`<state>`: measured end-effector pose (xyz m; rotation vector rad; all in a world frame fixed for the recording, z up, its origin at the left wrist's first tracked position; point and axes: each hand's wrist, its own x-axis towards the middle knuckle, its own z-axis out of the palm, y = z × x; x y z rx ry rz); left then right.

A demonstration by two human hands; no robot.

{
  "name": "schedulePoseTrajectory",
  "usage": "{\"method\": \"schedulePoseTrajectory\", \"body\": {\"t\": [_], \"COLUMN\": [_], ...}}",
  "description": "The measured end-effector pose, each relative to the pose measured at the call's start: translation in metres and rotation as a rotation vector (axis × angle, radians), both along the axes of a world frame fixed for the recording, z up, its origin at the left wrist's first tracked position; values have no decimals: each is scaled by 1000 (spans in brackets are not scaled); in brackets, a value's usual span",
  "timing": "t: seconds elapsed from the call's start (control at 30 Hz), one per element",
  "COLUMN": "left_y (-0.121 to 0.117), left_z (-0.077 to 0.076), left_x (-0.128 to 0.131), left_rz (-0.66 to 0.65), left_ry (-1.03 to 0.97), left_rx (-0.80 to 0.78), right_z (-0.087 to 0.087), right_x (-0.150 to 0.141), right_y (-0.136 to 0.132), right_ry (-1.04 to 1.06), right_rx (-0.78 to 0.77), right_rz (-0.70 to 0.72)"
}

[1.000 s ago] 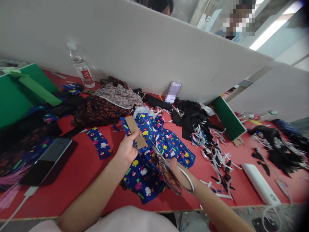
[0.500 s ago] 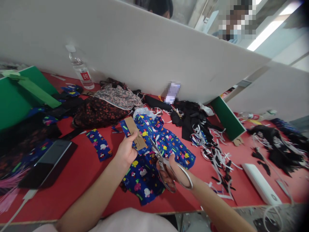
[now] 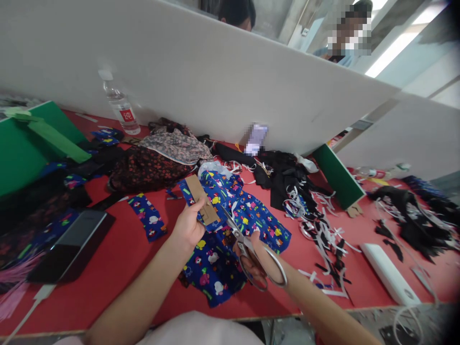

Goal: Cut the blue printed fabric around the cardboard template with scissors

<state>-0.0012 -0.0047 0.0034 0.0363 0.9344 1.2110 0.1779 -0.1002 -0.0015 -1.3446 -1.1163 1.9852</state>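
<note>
At the centre of the frame, on the red table top [image 3: 118,254]: left hand [image 3: 189,225] pinching a brown cardboard strip [image 3: 201,199] together with the upper edge of a blue cartoon-print cloth [image 3: 247,215], thumb on top, strip slanting up and left past the fingertips. Just right of it and lower, right hand [image 3: 257,261] closed through the loops of steel scissors [image 3: 247,249], blades pointing up-left to the cloth edge just beside the strip. Left of the hands, a small blue printed scrap [image 3: 148,216]; further left, a dark flat device [image 3: 70,244]. At upper left, a clear plastic bottle [image 3: 120,108] against the white partition [image 3: 215,72]. To the right, black and white trimmings [image 3: 323,230] and a white bar-shaped object [image 3: 390,273].
</note>
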Motion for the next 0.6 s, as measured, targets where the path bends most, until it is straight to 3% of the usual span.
{"method": "schedulePoseTrajectory", "body": {"t": [0.6], "left_y": [-1], "left_z": [2], "left_x": [0], "left_rz": [-30], "left_ry": [2], "left_rx": [-19], "right_z": [2], "right_x": [1], "right_y": [6], "right_ry": [-27], "right_rx": [46], "right_rz": [48]}}
